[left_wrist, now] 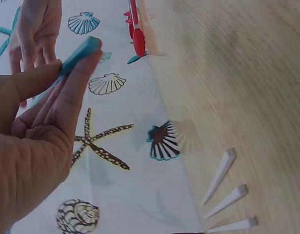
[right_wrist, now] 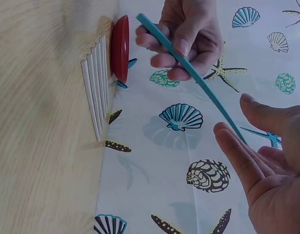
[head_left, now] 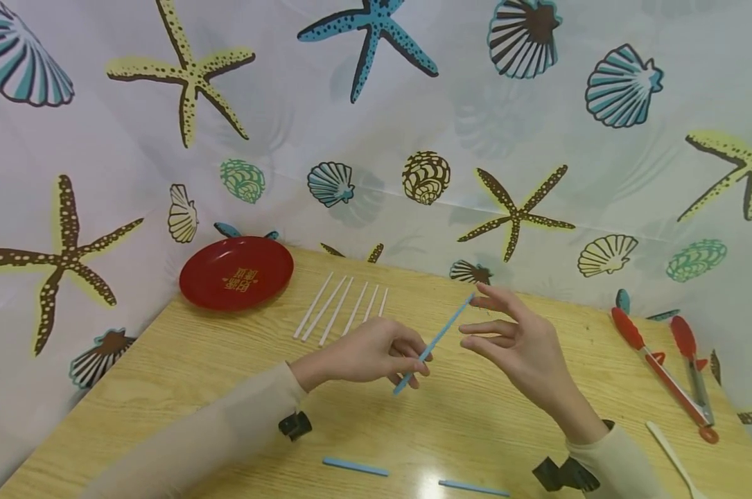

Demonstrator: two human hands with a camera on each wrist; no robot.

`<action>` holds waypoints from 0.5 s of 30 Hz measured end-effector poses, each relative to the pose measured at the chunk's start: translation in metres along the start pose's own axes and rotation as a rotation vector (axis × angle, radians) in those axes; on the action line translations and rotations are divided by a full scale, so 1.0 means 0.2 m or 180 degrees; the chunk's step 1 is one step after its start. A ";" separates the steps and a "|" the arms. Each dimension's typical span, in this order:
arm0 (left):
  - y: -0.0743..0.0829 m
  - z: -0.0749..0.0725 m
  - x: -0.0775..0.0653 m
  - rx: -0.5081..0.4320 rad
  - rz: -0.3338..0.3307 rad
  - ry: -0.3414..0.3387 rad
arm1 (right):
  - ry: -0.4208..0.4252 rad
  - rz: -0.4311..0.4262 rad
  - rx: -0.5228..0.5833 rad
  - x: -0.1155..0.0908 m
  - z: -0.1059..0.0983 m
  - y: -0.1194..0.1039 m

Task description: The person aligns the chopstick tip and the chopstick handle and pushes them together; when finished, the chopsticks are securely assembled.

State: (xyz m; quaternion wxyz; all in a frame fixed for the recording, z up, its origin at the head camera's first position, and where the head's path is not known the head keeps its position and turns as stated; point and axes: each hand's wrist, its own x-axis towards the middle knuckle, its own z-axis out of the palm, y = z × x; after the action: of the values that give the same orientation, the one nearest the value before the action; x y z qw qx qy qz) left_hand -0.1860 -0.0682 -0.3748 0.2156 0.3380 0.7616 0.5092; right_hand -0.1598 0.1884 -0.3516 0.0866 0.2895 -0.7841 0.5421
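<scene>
My left hand (head_left: 371, 352) pinches a blue chopstick (head_left: 446, 328) near its thick end, between thumb and fingers. The stick slants up to the right above the table. Its thin tip lies by the fingers of my right hand (head_left: 528, 350), which are spread and relaxed with the thumb apart; whether they touch the tip I cannot tell. In the right wrist view the blue chopstick (right_wrist: 206, 88) runs from the left hand (right_wrist: 198, 34) toward the right palm. Two more blue chopsticks, one left (head_left: 355, 466) and one right (head_left: 474, 488), lie near the front of the table.
Several white chopsticks (head_left: 336, 310) lie side by side behind the left hand. A red oval plate (head_left: 201, 277) stands at the back left. Two red-tipped tongs (head_left: 669, 374) and a pale utensil (head_left: 671, 454) are at the right. A shell-patterned curtain (head_left: 388, 125) hangs behind the table.
</scene>
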 end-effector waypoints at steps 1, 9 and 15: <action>-0.01 -0.01 0.00 -0.0186 -0.0066 0.0017 | -0.0016 0.0001 0.0008 -0.01 0.00 0.01; -0.09 -0.06 0.04 -0.1064 -0.0264 0.0190 | -0.1038 0.0184 -0.0340 -0.19 0.02 0.06; -0.17 -0.09 0.07 -0.1347 -0.0372 0.0385 | -0.2162 0.0348 -0.1053 -0.30 0.09 0.05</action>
State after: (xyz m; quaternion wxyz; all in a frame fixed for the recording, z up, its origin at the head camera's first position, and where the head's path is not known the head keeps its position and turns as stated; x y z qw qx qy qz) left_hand -0.2173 -0.0786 -0.3979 0.2647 0.2094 0.6676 0.6636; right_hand -0.1130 0.1956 -0.3939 -0.1617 0.3924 -0.8594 0.2852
